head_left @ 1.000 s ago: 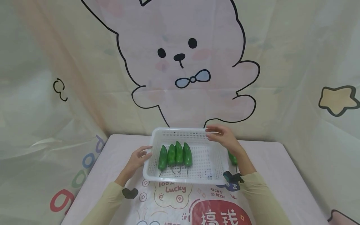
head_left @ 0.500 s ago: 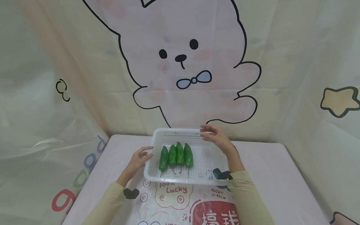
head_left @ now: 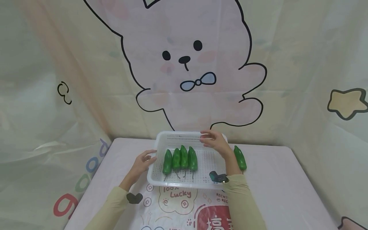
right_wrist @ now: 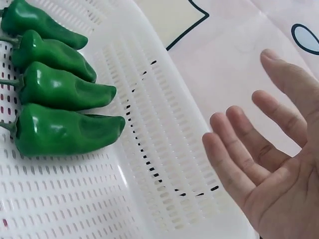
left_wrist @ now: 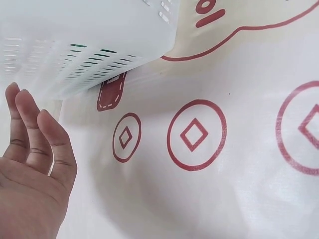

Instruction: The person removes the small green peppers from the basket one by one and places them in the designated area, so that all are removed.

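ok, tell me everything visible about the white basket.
The white basket is rectangular with rounded corners, looks plastic, and has slotted walls and floor under a smooth rim. It sits upright on the printed tabletop, four green peppers side by side on its floor, left of centre. The left hand is at its left end, the right hand near its far right corner; contact is unclear for either.

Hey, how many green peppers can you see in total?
5. Four green peppers lie side by side in the white basket; the fifth pepper is on the table, right of it. The right forearm could hide another.
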A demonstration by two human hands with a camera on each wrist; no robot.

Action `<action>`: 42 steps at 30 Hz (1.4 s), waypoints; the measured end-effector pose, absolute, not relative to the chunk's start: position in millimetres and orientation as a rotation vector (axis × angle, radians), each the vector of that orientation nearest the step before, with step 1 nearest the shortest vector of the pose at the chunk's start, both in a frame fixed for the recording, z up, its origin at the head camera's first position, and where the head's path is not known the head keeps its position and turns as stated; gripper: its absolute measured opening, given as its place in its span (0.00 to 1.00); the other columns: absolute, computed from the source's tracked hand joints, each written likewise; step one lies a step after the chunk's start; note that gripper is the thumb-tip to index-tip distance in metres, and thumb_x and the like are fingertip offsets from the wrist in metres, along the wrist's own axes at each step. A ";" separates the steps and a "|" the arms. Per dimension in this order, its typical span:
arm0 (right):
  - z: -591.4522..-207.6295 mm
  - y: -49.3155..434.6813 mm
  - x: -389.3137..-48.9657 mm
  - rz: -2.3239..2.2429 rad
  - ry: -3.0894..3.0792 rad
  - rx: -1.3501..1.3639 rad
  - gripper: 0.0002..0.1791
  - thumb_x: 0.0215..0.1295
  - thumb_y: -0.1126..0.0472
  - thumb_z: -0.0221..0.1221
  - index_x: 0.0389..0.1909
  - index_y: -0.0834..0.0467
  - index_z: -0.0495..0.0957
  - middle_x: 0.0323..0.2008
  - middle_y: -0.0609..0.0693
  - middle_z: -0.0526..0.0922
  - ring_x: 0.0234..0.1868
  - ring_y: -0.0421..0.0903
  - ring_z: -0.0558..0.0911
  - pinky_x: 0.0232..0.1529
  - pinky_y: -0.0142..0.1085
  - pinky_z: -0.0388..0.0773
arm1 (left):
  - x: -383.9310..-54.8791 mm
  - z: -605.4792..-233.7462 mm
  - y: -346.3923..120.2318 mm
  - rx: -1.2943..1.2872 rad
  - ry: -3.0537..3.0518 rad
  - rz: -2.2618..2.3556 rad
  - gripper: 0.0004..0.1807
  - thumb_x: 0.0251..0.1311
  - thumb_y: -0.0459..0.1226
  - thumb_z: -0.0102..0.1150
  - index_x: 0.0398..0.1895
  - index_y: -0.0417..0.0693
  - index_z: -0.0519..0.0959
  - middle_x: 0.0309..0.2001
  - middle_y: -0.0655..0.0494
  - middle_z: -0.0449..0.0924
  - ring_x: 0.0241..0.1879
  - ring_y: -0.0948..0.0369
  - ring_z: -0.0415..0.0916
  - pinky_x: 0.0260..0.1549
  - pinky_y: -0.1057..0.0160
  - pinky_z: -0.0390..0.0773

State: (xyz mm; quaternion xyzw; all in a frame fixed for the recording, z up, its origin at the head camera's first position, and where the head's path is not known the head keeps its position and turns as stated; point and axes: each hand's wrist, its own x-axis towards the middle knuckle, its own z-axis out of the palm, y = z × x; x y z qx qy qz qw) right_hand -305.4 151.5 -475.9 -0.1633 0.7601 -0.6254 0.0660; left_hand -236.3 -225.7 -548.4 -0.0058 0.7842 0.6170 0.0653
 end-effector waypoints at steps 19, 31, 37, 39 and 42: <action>-509.6 134.2 -313.8 -1.777 2.319 -0.422 0.31 0.67 0.57 0.68 0.66 0.66 0.73 0.59 0.65 0.78 0.59 0.60 0.78 0.55 0.52 0.80 | -236.8 -549.5 -226.9 -0.010 2.352 1.885 0.26 0.68 0.46 0.66 0.67 0.52 0.74 0.58 0.43 0.77 0.56 0.44 0.78 0.50 0.44 0.81; -520.5 131.6 -320.6 -1.611 2.322 -0.474 0.33 0.65 0.60 0.70 0.69 0.63 0.72 0.63 0.67 0.74 0.63 0.62 0.74 0.56 0.55 0.78 | -237.1 -547.5 -227.7 0.036 2.335 1.899 0.27 0.68 0.46 0.65 0.68 0.51 0.73 0.55 0.43 0.78 0.51 0.46 0.80 0.48 0.47 0.82; -527.1 131.4 -324.0 -1.519 2.334 -0.494 0.37 0.62 0.60 0.72 0.71 0.61 0.70 0.64 0.67 0.73 0.64 0.63 0.73 0.58 0.58 0.75 | -236.6 -546.7 -228.1 0.039 2.323 1.902 0.27 0.68 0.46 0.65 0.68 0.52 0.73 0.55 0.43 0.78 0.51 0.47 0.80 0.47 0.48 0.83; -530.8 131.1 -324.9 -1.501 2.322 -0.480 0.38 0.61 0.60 0.73 0.71 0.60 0.70 0.64 0.67 0.73 0.64 0.64 0.73 0.57 0.57 0.76 | -236.8 -547.3 -228.0 0.030 2.327 1.899 0.27 0.68 0.46 0.65 0.67 0.52 0.74 0.56 0.43 0.78 0.52 0.47 0.80 0.48 0.48 0.83; -534.9 130.0 -325.3 -1.477 2.317 -0.464 0.40 0.59 0.58 0.74 0.71 0.59 0.70 0.64 0.68 0.73 0.62 0.64 0.74 0.56 0.56 0.77 | -237.1 -548.1 -227.7 0.023 2.340 1.888 0.26 0.68 0.45 0.65 0.67 0.51 0.74 0.57 0.43 0.77 0.53 0.46 0.79 0.48 0.47 0.83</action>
